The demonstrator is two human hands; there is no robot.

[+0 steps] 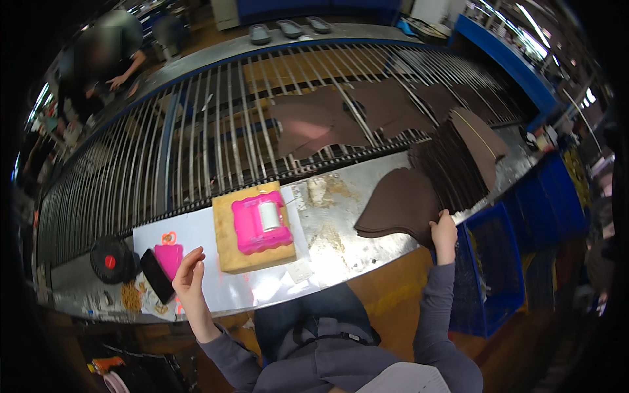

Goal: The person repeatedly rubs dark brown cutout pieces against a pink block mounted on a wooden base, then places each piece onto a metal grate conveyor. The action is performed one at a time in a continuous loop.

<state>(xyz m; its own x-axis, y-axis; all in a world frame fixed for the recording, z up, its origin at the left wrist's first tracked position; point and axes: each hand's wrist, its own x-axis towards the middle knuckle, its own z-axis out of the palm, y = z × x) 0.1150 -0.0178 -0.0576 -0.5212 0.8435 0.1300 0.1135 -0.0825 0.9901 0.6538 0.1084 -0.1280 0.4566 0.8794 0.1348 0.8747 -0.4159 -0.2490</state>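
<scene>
My right hand grips the near edge of dark brown cut sheet pieces, rounded and lying overlapped on the metal ledge. Behind them leans a thick row of similar brown pieces, the end one marked by a pale line. My left hand hovers over the ledge's left part, fingers loosely bent and nothing visible in them. Beside it lie a black phone and a flat pink piece. Between my hands, a yellowish block carries a pink scalloped tray with a white roll.
Beyond the ledge runs a rack of metal rods with brown pieces lying on it. A black round container and rubber bands sit left. Blue crates stand at right. Another person works at far left.
</scene>
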